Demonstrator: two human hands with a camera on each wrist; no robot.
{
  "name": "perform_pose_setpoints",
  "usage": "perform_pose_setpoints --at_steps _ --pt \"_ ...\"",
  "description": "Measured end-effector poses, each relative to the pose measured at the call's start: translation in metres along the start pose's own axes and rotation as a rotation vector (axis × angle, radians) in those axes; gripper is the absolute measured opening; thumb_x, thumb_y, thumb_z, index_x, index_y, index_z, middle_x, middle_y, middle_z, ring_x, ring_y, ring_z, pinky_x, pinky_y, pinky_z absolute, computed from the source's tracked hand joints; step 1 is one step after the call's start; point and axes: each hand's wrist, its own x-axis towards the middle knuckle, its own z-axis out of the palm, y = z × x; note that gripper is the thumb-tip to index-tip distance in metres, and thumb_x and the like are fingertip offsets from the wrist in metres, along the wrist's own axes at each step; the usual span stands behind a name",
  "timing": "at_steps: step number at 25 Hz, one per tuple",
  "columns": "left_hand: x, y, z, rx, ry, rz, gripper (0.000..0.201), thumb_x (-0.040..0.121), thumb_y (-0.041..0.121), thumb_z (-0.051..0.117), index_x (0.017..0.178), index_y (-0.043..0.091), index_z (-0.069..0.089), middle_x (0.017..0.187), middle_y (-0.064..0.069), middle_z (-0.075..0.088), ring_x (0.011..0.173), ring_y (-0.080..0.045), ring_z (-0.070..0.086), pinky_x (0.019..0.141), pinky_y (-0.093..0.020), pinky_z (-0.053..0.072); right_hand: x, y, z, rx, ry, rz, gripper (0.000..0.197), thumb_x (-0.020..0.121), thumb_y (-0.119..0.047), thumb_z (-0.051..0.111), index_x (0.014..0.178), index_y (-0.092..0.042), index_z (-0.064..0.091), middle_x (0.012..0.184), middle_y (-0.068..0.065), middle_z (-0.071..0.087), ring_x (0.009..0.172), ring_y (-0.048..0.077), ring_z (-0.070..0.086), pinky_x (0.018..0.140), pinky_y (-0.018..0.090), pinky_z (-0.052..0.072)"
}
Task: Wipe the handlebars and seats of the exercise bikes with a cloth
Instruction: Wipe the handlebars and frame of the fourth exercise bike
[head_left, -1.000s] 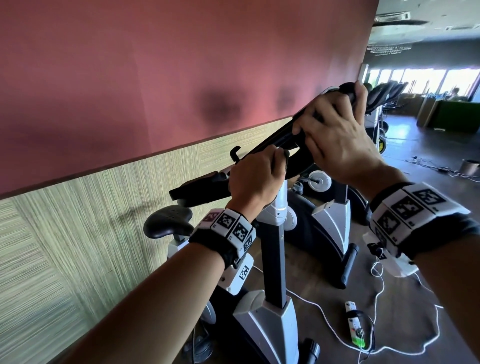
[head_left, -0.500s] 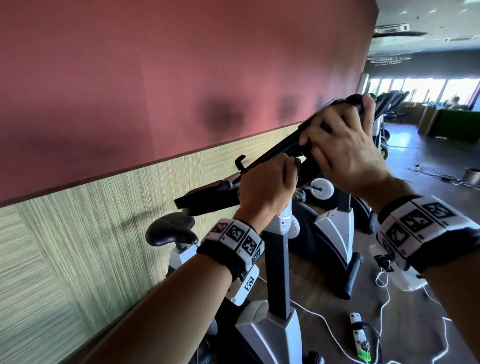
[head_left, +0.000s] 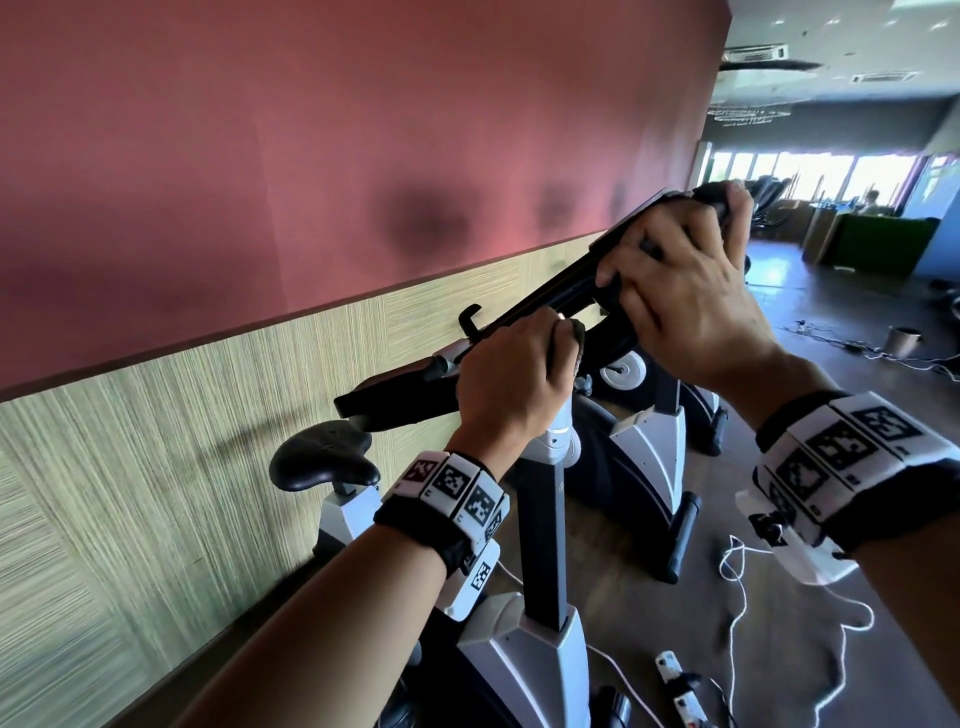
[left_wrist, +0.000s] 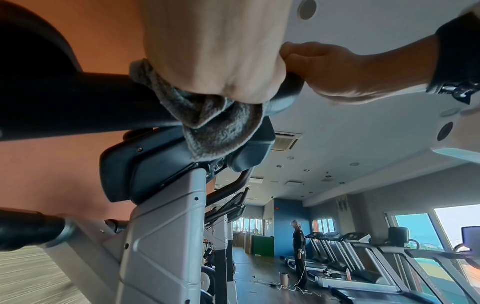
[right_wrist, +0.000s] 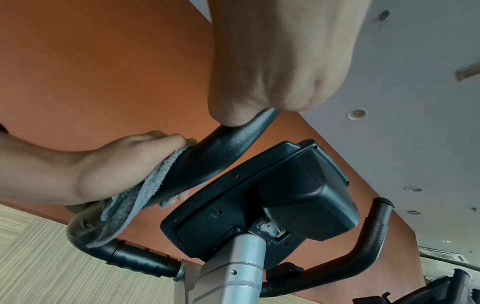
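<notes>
Grey terry cloth (left_wrist: 215, 125) is sitting bunched around the black handlebar (left_wrist: 78, 102) of the nearest exercise bike, just above the console housing (right_wrist: 259, 207), a loose fold hanging down against it. Left hand (head_left: 511, 382) is curling its fingers over the cloth and bar together, gripping both; a corner of cloth is showing past the knuckles in the head view. Right hand (head_left: 685, 291) is sitting further along the same bar, touching the left, fingers wrapping the bare grip with the thumb underneath. Bar is tilting up from lower left to upper right in the head view.

Grey post (head_left: 543, 525) is rising under the console. Black saddle (head_left: 324, 457) of the bike is standing lower left, near the striped wall panel (head_left: 130, 493). More bikes are lining up beyond. White cable (head_left: 737, 587) and a power strip (head_left: 675, 680) are lying on the floor. Treadmills (left_wrist: 363, 257) and a standing person (left_wrist: 298, 246) are showing far off in the left wrist view.
</notes>
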Motion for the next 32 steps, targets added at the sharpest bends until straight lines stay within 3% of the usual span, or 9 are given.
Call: perform_pose_setpoints --at_steps 3,13,17,19,23,25,28,30,32 --pt "0.0 -0.001 0.001 0.011 0.027 -0.004 0.039 0.102 0.046 0.03 0.079 0.022 0.05 0.063 0.01 0.045 0.059 -0.026 0.056 0.053 -0.036 0.042 0.0 -0.001 0.001 -0.006 -0.025 0.021 0.018 0.097 -0.019 0.051 0.105 -0.016 0.068 0.108 0.006 0.054 0.113 0.033 0.043 0.118 0.066 0.005" --pt "-0.006 -0.004 -0.001 0.006 0.081 -0.032 0.038 0.101 0.044 0.033 0.08 0.02 0.053 0.065 0.003 0.059 0.058 -0.026 0.057 0.053 -0.037 0.043 -0.001 -0.001 0.003 -0.014 -0.024 0.029 0.019 0.097 -0.017 0.051 0.105 -0.016 0.069 0.106 0.006 0.054 0.113 0.035 0.044 0.116 0.068 0.006" --pt "0.01 0.014 -0.004 0.07 -0.093 -0.158 0.042 0.105 0.046 0.029 0.082 0.021 0.054 0.063 0.003 0.057 0.061 -0.026 0.061 0.058 -0.035 0.043 0.0 -0.001 0.005 -0.028 -0.008 0.048 0.02 0.096 -0.019 0.051 0.104 -0.016 0.068 0.105 0.007 0.054 0.113 0.035 0.044 0.119 0.063 0.003" --pt "0.013 0.02 -0.002 0.087 -0.118 -0.128 0.041 0.106 0.047 0.028 0.082 0.023 0.049 0.062 0.004 0.053 0.062 -0.026 0.06 0.057 -0.035 0.04 -0.001 -0.001 0.005 -0.023 -0.008 0.045 0.021 0.096 -0.02 0.049 0.104 -0.016 0.068 0.105 0.007 0.053 0.113 0.035 0.043 0.12 0.061 0.002" --pt "-0.005 0.0 -0.001 0.031 0.055 0.073 0.036 0.104 0.042 0.033 0.084 0.021 0.055 0.068 0.006 0.056 0.062 -0.02 0.057 0.055 -0.036 0.043 -0.001 -0.003 0.004 -0.04 -0.004 0.024 0.016 0.096 -0.018 0.053 0.103 -0.015 0.068 0.102 0.006 0.052 0.111 0.035 0.044 0.119 0.064 0.004" --pt "-0.014 -0.016 -0.002 0.02 0.123 0.106 0.033 0.105 0.038 0.037 0.086 0.02 0.059 0.07 0.007 0.058 0.06 -0.016 0.056 0.053 -0.034 0.043 -0.001 -0.004 0.004 -0.04 0.003 0.011 0.015 0.093 -0.013 0.056 0.1 -0.015 0.069 0.099 0.005 0.052 0.111 0.034 0.043 0.12 0.061 -0.003" --pt "-0.008 -0.006 -0.001 0.085 0.087 -0.094 0.038 0.105 0.041 0.037 0.08 0.02 0.057 0.066 0.004 0.061 0.058 -0.021 0.059 0.053 -0.033 0.045 0.002 -0.006 0.005 -0.003 -0.002 0.006 0.025 0.081 -0.002 0.055 0.095 -0.015 0.07 0.092 0.002 0.053 0.111 0.032 0.04 0.117 0.054 -0.017" --pt "0.005 0.018 0.004 0.138 0.006 -0.171 0.041 0.106 0.042 0.032 0.078 0.021 0.054 0.068 -0.001 0.064 0.061 -0.028 0.063 0.057 -0.035 0.049 0.003 -0.007 0.005 0.003 -0.025 -0.003 0.025 0.083 -0.007 0.05 0.093 -0.015 0.071 0.091 0.002 0.055 0.111 0.031 0.039 0.114 0.066 -0.01" --pt "0.01 0.034 0.006 0.122 -0.002 -0.119 0.043 0.105 0.042 0.026 0.081 0.022 0.054 0.07 -0.001 0.064 0.062 -0.028 0.063 0.058 -0.036 0.051 0.004 -0.007 0.004 0.001 -0.039 -0.015 0.029 0.089 -0.018 0.043 0.092 -0.015 0.071 0.092 0.003 0.056 0.11 0.031 0.039 0.11 0.076 0.002"
